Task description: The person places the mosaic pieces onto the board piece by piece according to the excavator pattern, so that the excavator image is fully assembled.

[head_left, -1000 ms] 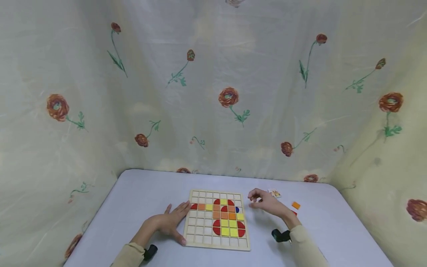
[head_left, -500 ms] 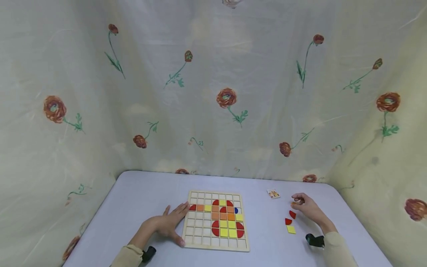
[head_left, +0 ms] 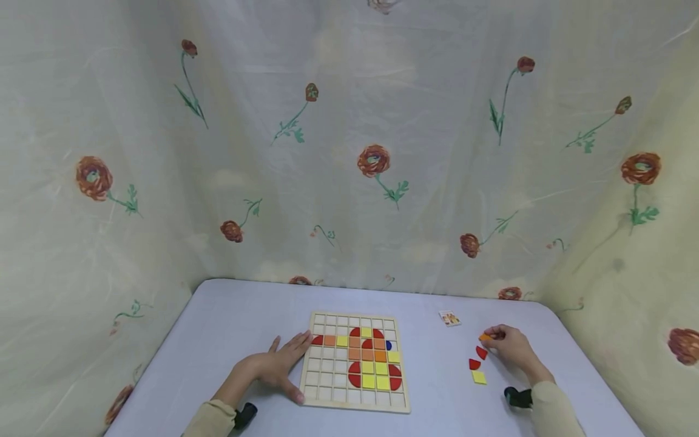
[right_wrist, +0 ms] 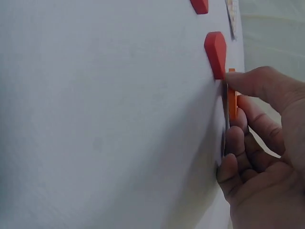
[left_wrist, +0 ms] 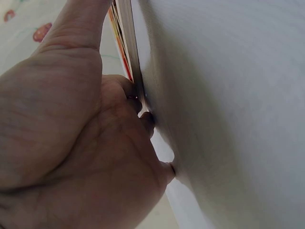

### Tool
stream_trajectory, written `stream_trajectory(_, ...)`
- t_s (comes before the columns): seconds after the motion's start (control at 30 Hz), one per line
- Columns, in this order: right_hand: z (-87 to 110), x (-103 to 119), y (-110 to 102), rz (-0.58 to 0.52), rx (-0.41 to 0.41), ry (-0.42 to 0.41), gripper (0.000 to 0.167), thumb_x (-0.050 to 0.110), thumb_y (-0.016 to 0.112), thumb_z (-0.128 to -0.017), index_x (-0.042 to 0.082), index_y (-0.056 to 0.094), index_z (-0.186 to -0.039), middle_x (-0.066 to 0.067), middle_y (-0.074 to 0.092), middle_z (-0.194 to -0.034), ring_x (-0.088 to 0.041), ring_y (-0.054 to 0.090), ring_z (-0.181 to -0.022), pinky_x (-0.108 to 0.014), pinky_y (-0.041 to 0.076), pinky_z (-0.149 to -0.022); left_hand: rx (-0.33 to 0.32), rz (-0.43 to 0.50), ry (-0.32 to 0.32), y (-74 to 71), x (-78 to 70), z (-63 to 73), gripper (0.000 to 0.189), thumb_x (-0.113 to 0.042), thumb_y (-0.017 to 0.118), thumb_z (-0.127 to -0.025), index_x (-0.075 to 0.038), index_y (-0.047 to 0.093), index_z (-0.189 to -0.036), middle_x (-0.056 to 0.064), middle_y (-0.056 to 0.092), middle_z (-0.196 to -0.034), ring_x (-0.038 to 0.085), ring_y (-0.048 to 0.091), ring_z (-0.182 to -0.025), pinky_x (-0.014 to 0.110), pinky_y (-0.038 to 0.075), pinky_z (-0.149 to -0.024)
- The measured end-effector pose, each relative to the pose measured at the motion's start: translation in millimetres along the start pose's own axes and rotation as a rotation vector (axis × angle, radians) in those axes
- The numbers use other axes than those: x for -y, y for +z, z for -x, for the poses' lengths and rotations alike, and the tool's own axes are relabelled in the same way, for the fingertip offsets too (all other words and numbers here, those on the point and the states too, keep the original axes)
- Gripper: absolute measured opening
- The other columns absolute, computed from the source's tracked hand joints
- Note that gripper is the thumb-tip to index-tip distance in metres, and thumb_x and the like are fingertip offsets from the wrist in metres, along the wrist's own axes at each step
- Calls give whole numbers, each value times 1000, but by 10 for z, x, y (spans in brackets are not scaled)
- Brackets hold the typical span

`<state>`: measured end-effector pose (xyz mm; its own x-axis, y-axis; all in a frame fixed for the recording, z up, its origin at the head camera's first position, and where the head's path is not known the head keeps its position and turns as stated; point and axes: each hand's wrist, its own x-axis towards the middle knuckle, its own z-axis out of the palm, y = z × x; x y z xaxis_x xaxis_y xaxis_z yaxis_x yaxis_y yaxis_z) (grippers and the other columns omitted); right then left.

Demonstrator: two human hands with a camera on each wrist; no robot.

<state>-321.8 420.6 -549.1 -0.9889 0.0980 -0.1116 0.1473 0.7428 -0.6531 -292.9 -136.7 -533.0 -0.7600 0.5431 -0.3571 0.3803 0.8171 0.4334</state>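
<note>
A wooden grid board (head_left: 325, 379) lies on the table, with red, yellow and orange tiles and one blue piece set in some of its squares. My left hand (head_left: 277, 366) rests spread along the board's left edge, fingertips at the rim and thumb at the near corner. To the right of the board, my right hand (head_left: 512, 346) pinches an orange square tile (right_wrist: 232, 102) between thumb and fingers, close over the table. Just beside it lie two red rounded tiles, the nearer to the hand being a red tile (right_wrist: 216, 53), and a yellow square tile (head_left: 479, 377).
A small printed picture card (head_left: 450, 318) lies on the white table (head_left: 251, 303) between the board and the loose tiles, toward the back. A flowered curtain (head_left: 338, 255) hangs behind the table and along both sides.
My right hand has moved right, from beside the board to the loose tiles, and has taken hold of the orange tile. My left hand has stayed at the board's edge.
</note>
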Motion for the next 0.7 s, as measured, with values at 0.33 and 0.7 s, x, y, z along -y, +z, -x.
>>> stream_trajectory(0.33, 145, 623, 292, -40, 6, -131, 31, 18, 72, -86, 0, 63, -110, -9, 64, -99, -19, 53, -84, -22, 47, -61, 4, 6, -9, -13, -26, 6, 126, -60, 80, -64, -12, 9, -156, 5, 1, -165, 26, 1, -152, 60, -2, -119)
stream_trajectory(0.7, 384, 1802, 1249, -97, 203, -320, 22, 21, 76, -82, 13, 67, -100, -2, 63, -94, -15, 52, -85, -24, 45, -68, 12, 9, -3, -26, -9, -5, 126, -62, 79, -64, -12, 8, -156, 5, 1, -165, 26, -1, -152, 60, -3, -119)
